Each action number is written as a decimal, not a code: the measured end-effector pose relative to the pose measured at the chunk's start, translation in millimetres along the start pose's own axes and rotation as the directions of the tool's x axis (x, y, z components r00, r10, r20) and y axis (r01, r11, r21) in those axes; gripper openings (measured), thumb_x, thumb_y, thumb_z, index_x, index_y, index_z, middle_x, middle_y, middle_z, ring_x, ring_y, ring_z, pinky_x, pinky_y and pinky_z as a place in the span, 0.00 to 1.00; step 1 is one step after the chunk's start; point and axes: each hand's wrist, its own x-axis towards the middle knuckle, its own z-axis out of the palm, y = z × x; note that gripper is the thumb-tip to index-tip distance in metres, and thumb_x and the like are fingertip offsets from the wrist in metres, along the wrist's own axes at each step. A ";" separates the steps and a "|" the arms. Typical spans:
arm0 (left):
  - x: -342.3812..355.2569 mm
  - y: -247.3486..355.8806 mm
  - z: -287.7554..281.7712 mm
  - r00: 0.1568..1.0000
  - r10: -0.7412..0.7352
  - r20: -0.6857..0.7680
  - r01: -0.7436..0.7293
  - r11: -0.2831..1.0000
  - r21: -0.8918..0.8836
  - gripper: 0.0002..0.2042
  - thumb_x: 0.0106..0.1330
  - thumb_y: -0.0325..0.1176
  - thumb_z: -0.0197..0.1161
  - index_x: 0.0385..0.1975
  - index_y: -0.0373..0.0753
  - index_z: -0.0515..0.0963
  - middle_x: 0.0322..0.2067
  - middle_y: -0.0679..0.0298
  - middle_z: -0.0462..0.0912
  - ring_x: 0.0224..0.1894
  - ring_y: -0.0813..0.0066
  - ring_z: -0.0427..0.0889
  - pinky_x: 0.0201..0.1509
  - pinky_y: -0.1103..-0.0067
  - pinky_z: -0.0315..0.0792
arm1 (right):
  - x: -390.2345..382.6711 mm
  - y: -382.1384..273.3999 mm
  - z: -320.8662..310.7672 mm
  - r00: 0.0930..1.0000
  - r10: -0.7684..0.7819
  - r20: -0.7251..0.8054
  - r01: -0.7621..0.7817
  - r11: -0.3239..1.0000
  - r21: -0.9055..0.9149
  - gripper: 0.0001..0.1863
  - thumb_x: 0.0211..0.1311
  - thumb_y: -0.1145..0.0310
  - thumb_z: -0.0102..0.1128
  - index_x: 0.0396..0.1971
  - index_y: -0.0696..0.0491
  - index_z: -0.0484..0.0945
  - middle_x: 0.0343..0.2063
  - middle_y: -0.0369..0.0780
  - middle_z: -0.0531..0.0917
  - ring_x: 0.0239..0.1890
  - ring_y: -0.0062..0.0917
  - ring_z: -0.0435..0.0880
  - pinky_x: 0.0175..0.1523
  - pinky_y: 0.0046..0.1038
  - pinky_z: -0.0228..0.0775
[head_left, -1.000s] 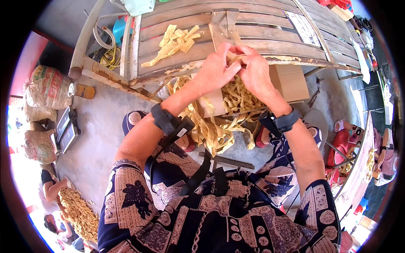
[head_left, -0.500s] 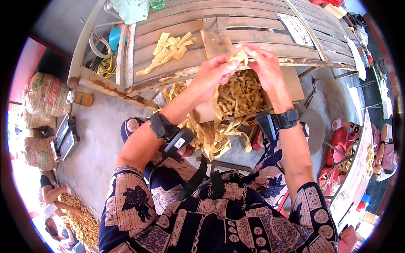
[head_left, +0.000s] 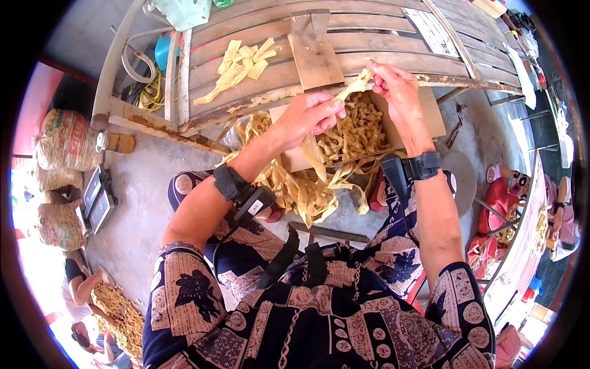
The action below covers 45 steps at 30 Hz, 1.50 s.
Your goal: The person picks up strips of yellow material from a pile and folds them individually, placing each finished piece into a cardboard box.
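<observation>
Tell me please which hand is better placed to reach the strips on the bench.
Probably the left hand: it is nearer the bench strips than the right hand, though both hold one yellowish strip.

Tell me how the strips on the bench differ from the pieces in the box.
Shape: the strips look flat and ribbon-like, while the pieces look short and twisted or knotted.
Number: the strips form one small pile; the pieces are far more numerous.
Place: the strips lie on top of the bench; the pieces sit inside the open box.
Both are yellowish tan.
</observation>
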 end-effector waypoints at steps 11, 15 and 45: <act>-3.1 1.9 -14.4 0.954 -0.128 0.270 0.184 0.963 -0.195 0.13 0.65 0.42 0.49 0.28 0.39 0.72 0.13 0.78 0.58 0.14 0.91 0.53 0.17 0.91 0.47 | -26.7 0.8 24.0 0.838 0.255 0.482 -0.204 0.966 -0.157 0.10 0.52 0.67 0.61 0.32 0.57 0.77 0.16 0.30 0.73 0.14 0.09 0.64 0.17 0.09 0.51; 1.8 3.2 -27.8 0.978 -0.085 0.193 0.124 0.972 -0.200 0.12 0.65 0.41 0.51 0.28 0.38 0.72 0.13 0.78 0.60 0.14 0.92 0.54 0.17 0.91 0.48 | -23.1 -1.8 23.5 0.900 0.213 0.381 -0.254 0.965 0.061 0.07 0.53 0.69 0.60 0.26 0.58 0.74 0.13 0.27 0.67 0.12 0.06 0.59 0.15 0.11 0.46; 67.4 8.7 -114.8 0.852 0.226 -0.472 -0.016 0.913 0.408 0.07 0.60 0.32 0.54 0.24 0.37 0.75 0.14 0.73 0.68 0.16 0.88 0.61 0.18 0.88 0.53 | 74.7 24.8 13.1 0.994 -0.094 0.060 0.108 0.674 -0.731 0.12 0.47 0.64 0.61 0.21 0.59 0.76 0.16 0.41 0.79 0.17 0.23 0.76 0.25 0.24 0.70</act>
